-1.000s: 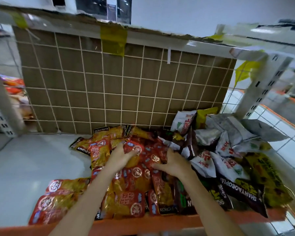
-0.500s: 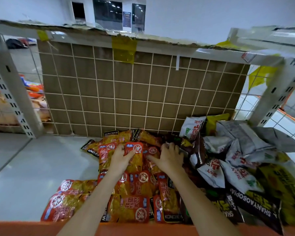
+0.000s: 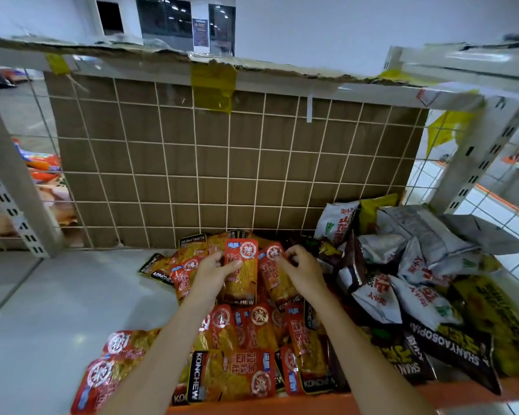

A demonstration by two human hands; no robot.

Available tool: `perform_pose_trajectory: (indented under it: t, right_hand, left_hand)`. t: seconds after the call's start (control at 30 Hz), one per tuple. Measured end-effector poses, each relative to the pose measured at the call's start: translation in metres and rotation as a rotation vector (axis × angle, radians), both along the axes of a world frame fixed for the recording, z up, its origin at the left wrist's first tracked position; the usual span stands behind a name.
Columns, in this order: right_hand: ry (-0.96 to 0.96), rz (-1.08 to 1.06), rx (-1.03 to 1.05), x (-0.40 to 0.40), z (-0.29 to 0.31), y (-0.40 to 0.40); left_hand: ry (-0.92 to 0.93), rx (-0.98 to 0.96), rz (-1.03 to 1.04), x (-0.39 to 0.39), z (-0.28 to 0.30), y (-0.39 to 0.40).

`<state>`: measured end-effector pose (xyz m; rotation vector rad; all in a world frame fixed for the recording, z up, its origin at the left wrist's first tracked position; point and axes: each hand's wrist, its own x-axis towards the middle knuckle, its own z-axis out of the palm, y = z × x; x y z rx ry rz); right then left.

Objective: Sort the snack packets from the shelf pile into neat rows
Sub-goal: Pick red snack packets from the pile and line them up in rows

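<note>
Near the shelf's (image 3: 57, 298) back, the left hand (image 3: 213, 272) grips an upright red packet (image 3: 241, 269), while the right hand (image 3: 301, 271), fingers curled, pinches the neighbouring packet (image 3: 274, 275) atop the pile (image 3: 252, 339).

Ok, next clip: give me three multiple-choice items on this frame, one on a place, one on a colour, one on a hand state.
1. Where do the white bags lie on the shelf?
A. left end
B. right side
C. front left corner

2. What colour is the shelf's front edge?
A. orange
B. blue
C. green

3. What is the left hand doing?
A. hanging idle
B. pressing the back grid
C. holding a red packet

Answers:
1 B: they are heaped right of the red packets.
2 A: an orange strip runs along the bottom.
3 C: its thumb lies across the packet's face, with the right hand beside it.
</note>
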<state>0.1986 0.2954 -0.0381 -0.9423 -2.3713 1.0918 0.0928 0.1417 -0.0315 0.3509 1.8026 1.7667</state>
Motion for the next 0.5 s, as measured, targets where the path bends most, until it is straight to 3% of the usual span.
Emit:
perform_pose_trajectory:
  t: [0.23, 0.5]
  right_hand:
    - [0.468, -0.08, -0.27, 0.007, 0.04, -0.01]
    - [0.385, 0.003, -0.673, 0.018, 0.036, -0.068]
  left_hand:
    - [0.022, 0.151, 0.076, -0.002, 0.031, -0.009]
    - [-0.062, 0.124, 0.274, 0.012, 0.03, -0.072]
